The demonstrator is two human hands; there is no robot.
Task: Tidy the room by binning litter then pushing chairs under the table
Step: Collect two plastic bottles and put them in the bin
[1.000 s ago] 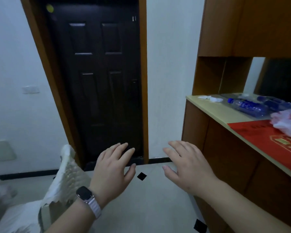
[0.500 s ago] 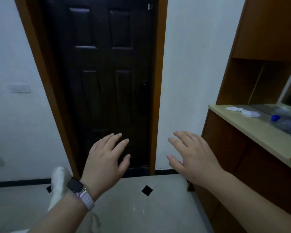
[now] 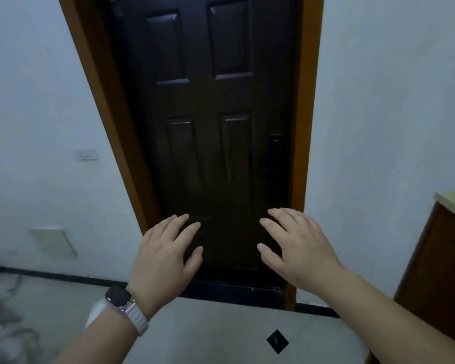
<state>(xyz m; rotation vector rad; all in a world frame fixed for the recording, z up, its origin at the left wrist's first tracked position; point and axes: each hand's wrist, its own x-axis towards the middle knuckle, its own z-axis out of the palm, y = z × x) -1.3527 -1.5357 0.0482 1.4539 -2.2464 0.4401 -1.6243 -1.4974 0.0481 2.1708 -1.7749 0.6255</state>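
My left hand [image 3: 166,254], with a watch on its wrist, and my right hand [image 3: 298,248] are both held out in front of me, palms down and fingers spread, holding nothing. No litter, bin, chair or table shows in this view. A small sliver of something white [image 3: 96,312] peeks out behind my left wrist; I cannot tell what it is.
A dark panelled door [image 3: 216,140] in an orange-brown frame [image 3: 304,127] stands shut straight ahead. White walls flank it, with a switch plate [image 3: 86,154] on the left. A wooden cabinet [image 3: 439,271] with a pale top juts in at the right edge. Pale tiled floor [image 3: 221,332] lies below.
The view has swung left and up: the cabinet top with bottles and paper has slid out of sight at the right, and the white bag at lower left is almost gone. Both hands stay open.
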